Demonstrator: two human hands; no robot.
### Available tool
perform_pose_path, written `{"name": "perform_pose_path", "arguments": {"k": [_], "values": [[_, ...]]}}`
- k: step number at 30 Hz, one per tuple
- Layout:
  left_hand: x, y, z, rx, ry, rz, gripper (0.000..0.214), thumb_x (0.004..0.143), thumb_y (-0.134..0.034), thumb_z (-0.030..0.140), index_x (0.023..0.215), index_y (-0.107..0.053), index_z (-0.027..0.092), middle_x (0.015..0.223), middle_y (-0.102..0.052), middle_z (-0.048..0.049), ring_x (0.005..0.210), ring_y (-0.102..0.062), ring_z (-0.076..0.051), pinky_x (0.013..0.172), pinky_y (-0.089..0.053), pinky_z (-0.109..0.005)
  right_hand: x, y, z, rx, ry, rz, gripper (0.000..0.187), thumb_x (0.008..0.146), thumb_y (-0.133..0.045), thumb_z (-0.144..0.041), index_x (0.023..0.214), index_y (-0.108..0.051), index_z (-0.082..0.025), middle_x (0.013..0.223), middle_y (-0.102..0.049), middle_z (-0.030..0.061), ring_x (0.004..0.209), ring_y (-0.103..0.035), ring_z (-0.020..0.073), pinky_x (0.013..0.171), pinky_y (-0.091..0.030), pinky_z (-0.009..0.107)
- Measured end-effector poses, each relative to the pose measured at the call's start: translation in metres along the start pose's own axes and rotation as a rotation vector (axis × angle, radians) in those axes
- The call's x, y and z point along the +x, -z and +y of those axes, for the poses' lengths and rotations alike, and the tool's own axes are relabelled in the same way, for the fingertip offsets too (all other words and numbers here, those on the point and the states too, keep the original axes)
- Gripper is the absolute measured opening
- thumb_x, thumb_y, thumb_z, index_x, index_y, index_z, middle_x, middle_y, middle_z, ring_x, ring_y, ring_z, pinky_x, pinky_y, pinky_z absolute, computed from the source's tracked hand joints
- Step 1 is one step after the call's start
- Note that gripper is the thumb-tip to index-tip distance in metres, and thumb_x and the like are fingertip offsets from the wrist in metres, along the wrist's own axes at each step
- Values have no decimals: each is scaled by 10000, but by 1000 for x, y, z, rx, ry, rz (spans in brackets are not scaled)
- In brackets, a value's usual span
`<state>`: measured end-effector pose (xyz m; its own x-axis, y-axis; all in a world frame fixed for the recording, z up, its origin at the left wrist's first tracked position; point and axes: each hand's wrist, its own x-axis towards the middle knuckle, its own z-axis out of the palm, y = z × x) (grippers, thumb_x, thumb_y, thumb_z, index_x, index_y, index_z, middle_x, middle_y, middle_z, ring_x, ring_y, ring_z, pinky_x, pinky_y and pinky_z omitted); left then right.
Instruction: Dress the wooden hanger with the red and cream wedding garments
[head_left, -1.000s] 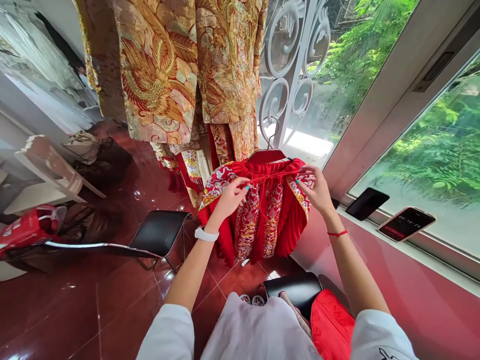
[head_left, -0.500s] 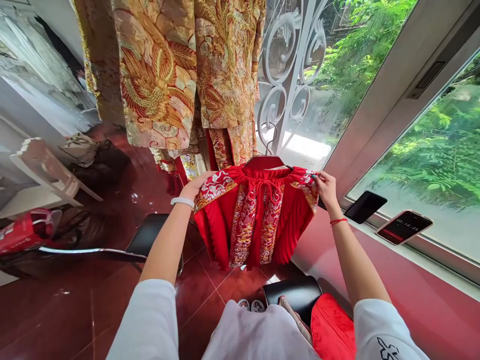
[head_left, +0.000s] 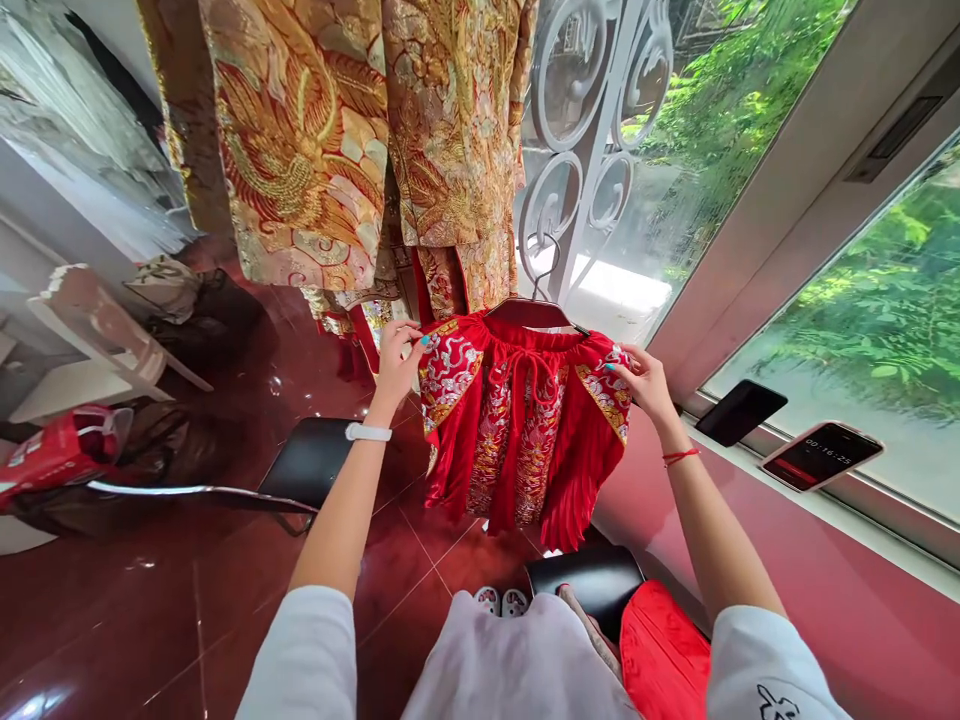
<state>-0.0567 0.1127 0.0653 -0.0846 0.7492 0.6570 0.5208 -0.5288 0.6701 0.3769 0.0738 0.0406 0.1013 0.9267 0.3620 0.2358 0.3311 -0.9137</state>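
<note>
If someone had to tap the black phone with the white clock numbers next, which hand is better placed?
Probably the right hand: it's nearer the pale-edged black phone with digits. The left hand is farther away, across the red pleated fabric garment with gold and silver embroidery.

The garment (head_left: 541, 440) is bright red with panels embroidered in silver and gold. Gold robes (head_left: 300, 150) carry curling, feathery motifs outlined in red. The scrollwork (head_left: 598, 140) is white, the chair seat (head_left: 304, 465) black, the floor tiles (head_left: 262, 620) dark red.
</note>
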Motion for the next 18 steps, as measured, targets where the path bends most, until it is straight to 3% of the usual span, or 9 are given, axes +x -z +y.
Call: {"name": "perform_pose_path", "arguments": {"k": [2, 6, 10, 12, 15, 18], "values": [[7, -1, 2, -49, 30, -14, 267, 934, -544, 466, 861, -594, 214, 1039, -628, -79, 1026, -591, -230, 933, -471, -353, -2, 0, 1, -23, -4, 21, 439, 749, -740, -544, 1075, -731, -249, 1013, -750, 41, 977, -679, 272, 870, -555, 416], [31, 4, 1, -78, 96, -99, 222, 923, -536, 424, 860, -565, 214, 852, -594, -29, 829, -564, -192, 795, -453, -295, 11, 16, -2, -78, -35, -18, 390, 761, -711, -589, 813, -753, -205, 812, -736, 30, 782, -673, 250, 724, -544, 360], [63, 5, -13, -82, 161, -256, 196, 881, -581, 362, 774, -556, 199, 735, -518, 8, 720, -512, -164, 755, -421, -283, 28, 29, -8, 49, -254, -332, 525, 643, -791, -685, 828, -754, -195, 833, -752, 68, 731, -675, 239, 691, -552, 358], [72, 3, -21, -99, 223, -340, 198, 847, -627, 352, 748, -578, 188, 713, -532, 11, 719, -523, -163, 768, -432, -288, 28, 30, -10, 67, -292, -399, 566, 638, -794, -700, 910, -764, -205, 936, -768, 91, 807, -697, 257, 754, -572, 381], [69, -3, -33, -209, 342, -391, 227, 785, -710, 393, 772, -633, 180, 749, -627, -17, 790, -591, -188, 819, -477, -323, 15, 25, -8, 23, -169, -286, 586, 728, -764, -636, 1179, -710, -265, 1201, -729, 76, 1009, -695, 266, 898, -569, 396], [59, -9, -39, -342, 510, -478, 290, 710, -774, 458, 776, -661, 199, 762, -682, -51, 792, -642, -217, 791, -525, -368, -4, 15, -1, -75, -17, -119, 724, 718, -801, -464, 1382, -574, -285, 1348, -656, 68, 1109, -672, 272, 963, -553, 413]]}}
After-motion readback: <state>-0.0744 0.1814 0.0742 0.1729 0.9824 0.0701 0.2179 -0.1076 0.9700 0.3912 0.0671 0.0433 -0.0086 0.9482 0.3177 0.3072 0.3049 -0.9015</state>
